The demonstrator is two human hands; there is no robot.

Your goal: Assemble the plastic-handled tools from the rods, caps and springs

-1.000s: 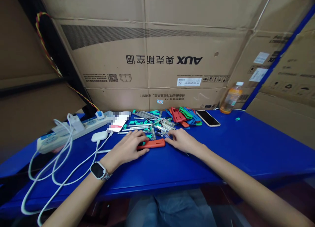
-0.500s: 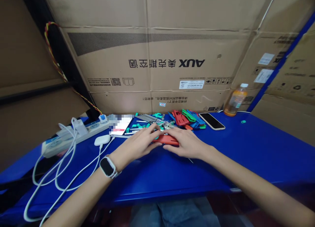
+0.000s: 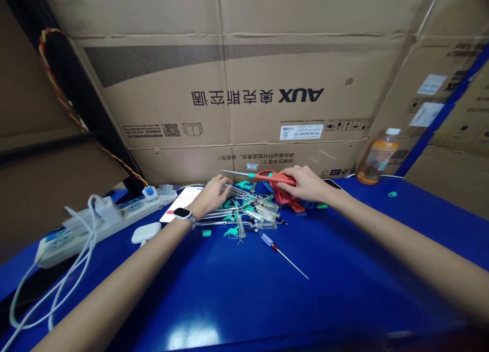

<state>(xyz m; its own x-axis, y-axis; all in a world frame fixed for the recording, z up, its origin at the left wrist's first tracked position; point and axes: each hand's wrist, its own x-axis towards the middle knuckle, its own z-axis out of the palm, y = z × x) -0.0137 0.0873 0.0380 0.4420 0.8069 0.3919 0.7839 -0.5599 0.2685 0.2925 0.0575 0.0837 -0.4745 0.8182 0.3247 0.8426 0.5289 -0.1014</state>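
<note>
My right hand is closed around the red handle end of a long-nosed lighter. Its metal tube points left, and green shows at its trigger and at the tube's base. My left hand reaches over the left side of a heap of parts, thumb and fingers apart, with some fingertips hidden. In that heap lie metal tubes, green plastic pieces and clear lighter inner parts with wires. Red lighter shells lie just below my right hand. A screwdriver with a clear and red handle rests in front of the heap.
On the left are a power strip, white cables and a white earphone case. A lit phone lies by my left wrist, a dark phone behind my right forearm. An orange drink bottle stands before the cardboard wall.
My hands have parted. The left moved left and away from the red lighter, onto the heap; the right carried the lighter up and right. The screwdriver and heap are now uncovered. The view shifted.
</note>
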